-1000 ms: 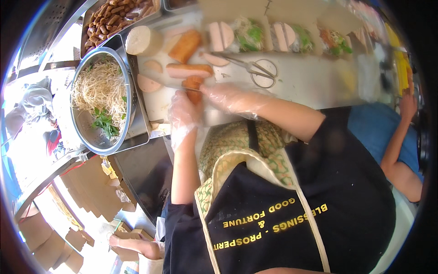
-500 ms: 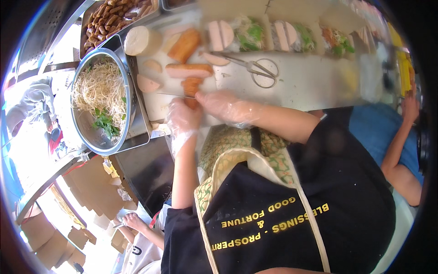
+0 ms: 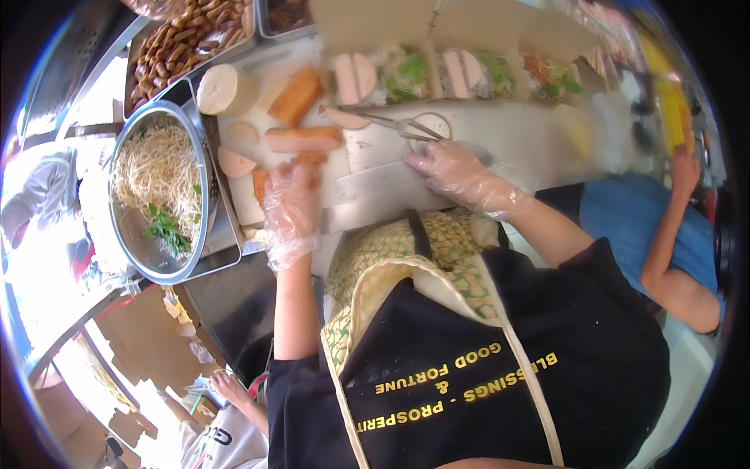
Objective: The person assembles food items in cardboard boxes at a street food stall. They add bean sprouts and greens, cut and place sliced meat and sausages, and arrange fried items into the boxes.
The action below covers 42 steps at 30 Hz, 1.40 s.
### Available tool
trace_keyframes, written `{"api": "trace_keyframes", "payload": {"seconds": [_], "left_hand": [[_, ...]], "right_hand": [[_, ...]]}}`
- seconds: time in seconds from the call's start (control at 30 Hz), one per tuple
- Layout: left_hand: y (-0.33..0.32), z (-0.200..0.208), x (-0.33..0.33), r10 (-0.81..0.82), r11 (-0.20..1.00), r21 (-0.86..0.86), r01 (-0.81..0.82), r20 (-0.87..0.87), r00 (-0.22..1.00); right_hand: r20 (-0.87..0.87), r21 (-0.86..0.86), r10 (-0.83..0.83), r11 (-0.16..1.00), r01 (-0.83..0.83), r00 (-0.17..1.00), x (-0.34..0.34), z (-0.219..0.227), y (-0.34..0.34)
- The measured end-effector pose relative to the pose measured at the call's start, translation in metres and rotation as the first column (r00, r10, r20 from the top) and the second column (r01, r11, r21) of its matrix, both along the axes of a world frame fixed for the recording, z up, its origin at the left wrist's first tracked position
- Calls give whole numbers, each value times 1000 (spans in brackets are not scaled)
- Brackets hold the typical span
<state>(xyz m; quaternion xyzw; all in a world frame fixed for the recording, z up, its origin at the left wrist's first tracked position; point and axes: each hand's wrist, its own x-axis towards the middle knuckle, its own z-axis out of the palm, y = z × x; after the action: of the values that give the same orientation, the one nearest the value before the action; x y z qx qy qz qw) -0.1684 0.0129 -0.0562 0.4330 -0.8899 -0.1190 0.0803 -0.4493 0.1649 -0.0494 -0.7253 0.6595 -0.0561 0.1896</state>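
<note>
My left hand point(image 3: 291, 207), in a clear plastic glove, closes over cut pieces of an orange-brown fried meat roll point(image 3: 260, 186) on the cutting board. Its fingers hide most of those pieces. My right hand point(image 3: 457, 176), gloved too, is closed at the handle end of a knife point(image 3: 379, 181), whose wide blade lies flat toward my left hand. Most of the handle is hidden. A pair of scissors point(image 3: 418, 127) lies just beyond my right fingertips. Farther back are a halved roll point(image 3: 305, 141), a larger fried piece point(image 3: 295, 98) and pale pink slices point(image 3: 236, 162).
A steel bowl point(image 3: 117, 227) of bean sprouts and green leaves stands at left. Behind it is a tray of browned rolls point(image 3: 183, 48). Open boxes point(image 3: 484, 45) with filled portions line the back. A co-worker's arm point(image 3: 672, 258) is at right, another person's hand point(image 3: 228, 386) at lower left.
My right hand has moved right, away from my left hand, bringing the knife off the meat roll so its blade lies flat. My left hand stays on the cut pieces. The view has shifted slightly.
</note>
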Motion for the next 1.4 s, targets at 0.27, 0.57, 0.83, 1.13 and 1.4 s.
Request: {"api": "trace_keyframes", "payload": {"seconds": [0.27,0.57,0.83,1.13,1.4], "left_hand": [[1,27,-33,233,862,502,-65,-279,932],[-41,26,-144,359,751,660,-23,-378,854],[-59,-12,-204,-10,991,130,23,-95,995],[-32,31,-102,244,968,102,-228,-191,951],[-20,-38,-5,457,831,331,-447,50,888]], "right_hand": [[642,10,-70,997,83,764,30,30,-59],[606,146,-388,912,383,694,-56,26,-133],[656,304,-457,888,345,600,-82,-15,-193],[331,-152,-166,962,226,929,-12,43,-126],[493,62,16,997,-53,870,109,-16,-148]]}}
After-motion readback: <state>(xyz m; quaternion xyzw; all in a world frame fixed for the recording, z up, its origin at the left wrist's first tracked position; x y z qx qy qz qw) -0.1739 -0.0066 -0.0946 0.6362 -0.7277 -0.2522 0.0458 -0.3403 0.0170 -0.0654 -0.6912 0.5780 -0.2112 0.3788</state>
